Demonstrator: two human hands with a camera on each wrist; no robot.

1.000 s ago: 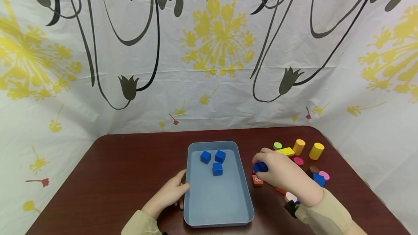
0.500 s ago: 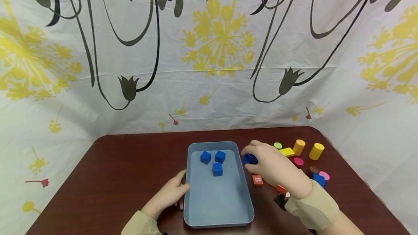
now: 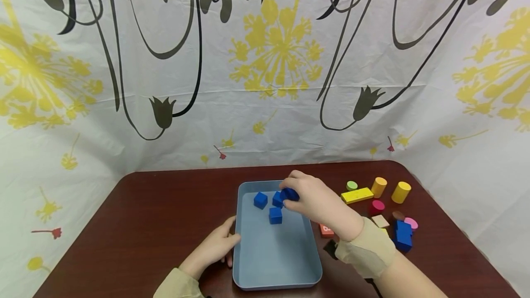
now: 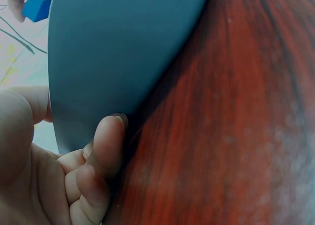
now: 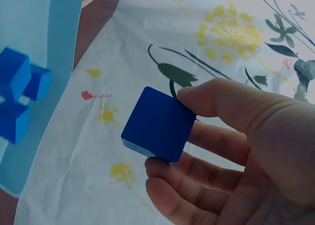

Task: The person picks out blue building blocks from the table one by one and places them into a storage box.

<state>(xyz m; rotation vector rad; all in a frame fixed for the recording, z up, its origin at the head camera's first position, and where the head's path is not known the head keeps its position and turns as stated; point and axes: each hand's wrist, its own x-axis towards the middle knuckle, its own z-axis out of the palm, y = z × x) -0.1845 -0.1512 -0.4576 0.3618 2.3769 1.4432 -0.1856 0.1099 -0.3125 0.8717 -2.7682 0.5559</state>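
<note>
A grey-blue tray stands on the table with three blue cubes toward its far end. At its left side, my left hand grips the wall. The left wrist view shows the thumb behind the rim and the fingers curled against the outer wall of the tray. Over the tray's far right part, my right hand pinches another blue cube between thumb and fingertips. In the head view this held cube overlaps one of the cubes in the tray.
Right of the tray lie several loose blocks: a yellow bar, yellow cylinders, a dark pink cylinder, blue blocks and a red letter block, partly behind my right arm. A patterned cloth hangs behind the table.
My right hand has carried the blue cube leftward from among the loose blocks to above the tray. The left hand and the tray have stayed in place.
</note>
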